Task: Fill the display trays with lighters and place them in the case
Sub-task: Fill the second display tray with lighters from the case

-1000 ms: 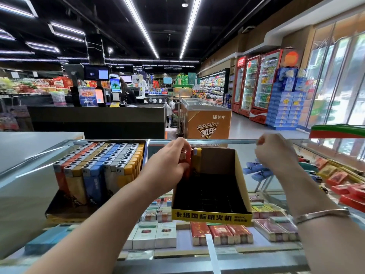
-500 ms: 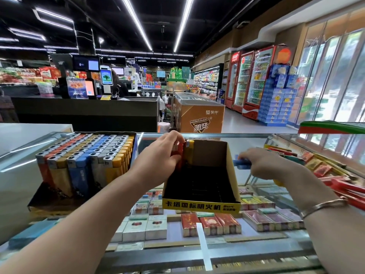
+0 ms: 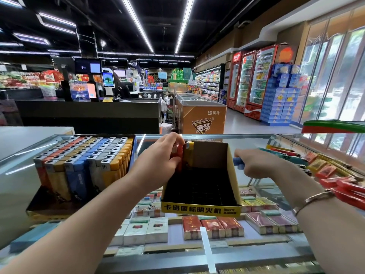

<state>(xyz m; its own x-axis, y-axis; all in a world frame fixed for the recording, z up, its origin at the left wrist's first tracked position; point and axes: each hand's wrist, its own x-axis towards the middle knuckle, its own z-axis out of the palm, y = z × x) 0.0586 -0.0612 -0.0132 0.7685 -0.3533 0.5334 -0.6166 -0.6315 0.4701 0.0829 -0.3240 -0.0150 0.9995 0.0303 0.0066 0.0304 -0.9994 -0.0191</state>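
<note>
A nearly empty display tray [image 3: 201, 209] with a yellow printed front and black slotted inside stands on the glass case top. In its back left corner are a red lighter [image 3: 177, 155] and a yellow lighter [image 3: 189, 153]. My left hand [image 3: 158, 157] is closed around the red lighter there. To the tray's right, my right hand [image 3: 256, 164] grips a blue lighter [image 3: 238, 161] low over the glass. At the left stands a full tray [image 3: 49, 206] packed with rows of red, yellow, blue and grey lighters.
Loose lighters [image 3: 292, 155] and red packs [image 3: 347, 186] lie on the glass at the right. Cigarette packs [image 3: 213, 226] fill the shelf under the glass top [image 3: 19, 186]. Beyond the case are a black checkout counter [image 3: 88, 113], an orange freezer [image 3: 203, 115] and drink coolers.
My right hand dropped from a raised fist to the glass right of the tray and took hold of a blue lighter. My left hand stayed on the red lighter.
</note>
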